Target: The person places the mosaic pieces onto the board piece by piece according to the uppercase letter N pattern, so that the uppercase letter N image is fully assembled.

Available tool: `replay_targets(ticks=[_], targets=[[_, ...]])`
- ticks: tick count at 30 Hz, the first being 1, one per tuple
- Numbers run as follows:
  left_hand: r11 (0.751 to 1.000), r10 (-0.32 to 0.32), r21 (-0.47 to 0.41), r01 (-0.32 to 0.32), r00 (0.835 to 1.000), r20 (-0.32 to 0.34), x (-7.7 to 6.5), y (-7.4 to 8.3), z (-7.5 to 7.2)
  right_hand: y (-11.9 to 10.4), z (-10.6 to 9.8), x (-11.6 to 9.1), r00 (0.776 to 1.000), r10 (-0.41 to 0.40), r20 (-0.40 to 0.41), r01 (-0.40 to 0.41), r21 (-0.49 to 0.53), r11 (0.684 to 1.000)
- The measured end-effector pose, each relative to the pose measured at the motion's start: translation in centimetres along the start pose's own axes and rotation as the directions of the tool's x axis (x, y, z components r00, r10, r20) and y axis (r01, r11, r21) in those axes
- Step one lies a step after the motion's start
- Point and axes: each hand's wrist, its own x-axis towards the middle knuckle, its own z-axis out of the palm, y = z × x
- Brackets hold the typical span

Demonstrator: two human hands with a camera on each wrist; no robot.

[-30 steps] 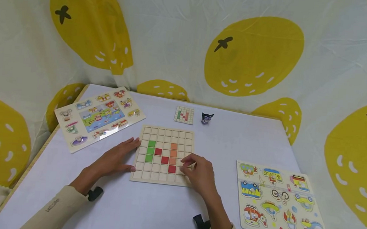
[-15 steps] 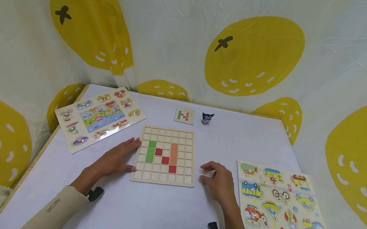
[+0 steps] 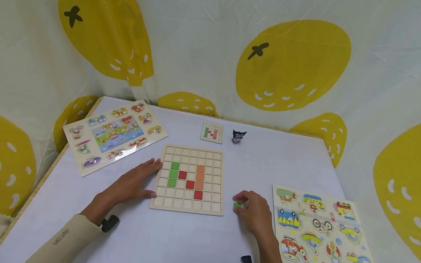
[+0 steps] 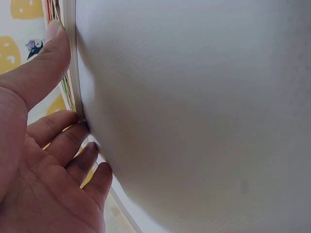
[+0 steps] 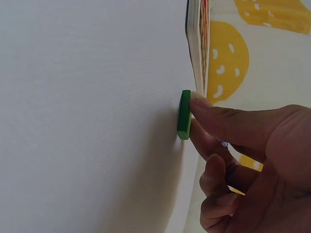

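A square wooden grid board [image 3: 159, 203] lies mid-table with green, orange and red tiles in its cells. My left hand [image 3: 133, 183] rests along the board's left side, fingers spread; in the left wrist view its thumb [image 4: 53, 48] lies on the board's edge. Right of the board, my right hand [image 3: 256, 214] pinches a small green square tile [image 3: 236, 205] by thumb and index finger. In the right wrist view that green tile [image 5: 184, 115] is low over the white tabletop, the thumb at one end and the index finger at the other.
Behind the board lie a small pattern card [image 3: 212, 132] and a dark purple figurine [image 3: 238, 136]. A picture puzzle board [image 3: 114, 137] sits at the back left. A vehicle puzzle board [image 3: 317, 232] lies right of my right hand. A lemon-print curtain [image 3: 202, 45] hangs behind.
My right hand has moved right, from over the board's right side to the bare table beside it. A green tile now shows between its fingertips. My left hand has stayed put.
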Motion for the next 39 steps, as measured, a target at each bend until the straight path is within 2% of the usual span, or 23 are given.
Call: replay_targets(ticks=[14,19,24,30,39], targets=[[1.000,-0.002,0.002,0.002,1.000,0.003,-0.1,-0.1,0.1,0.3,0.6,-0.1,1.000,-0.031,0.002,0.031,-0.062,0.998],[1.000,-0.012,0.006,0.012,1.000,0.008,-0.2,-0.1,0.1,0.1,0.6,-0.1,1.000,-0.014,-0.002,0.014,-0.054,0.998],[1.000,-0.013,0.005,0.013,1.000,0.003,-0.2,0.1,-0.1,-0.2,0.6,-0.1,0.998,-0.039,-0.045,0.038,-0.020,0.999],[1.000,-0.016,0.007,0.016,1.000,0.002,-0.2,0.1,-0.1,-1.4,0.6,-0.1,0.993,-0.077,-0.095,0.080,0.034,0.996],[1.000,-0.013,0.005,0.013,1.000,0.000,0.0,0.2,0.0,-4.6,1.3,0.2,0.988,-0.118,-0.097,0.128,0.100,0.987]])
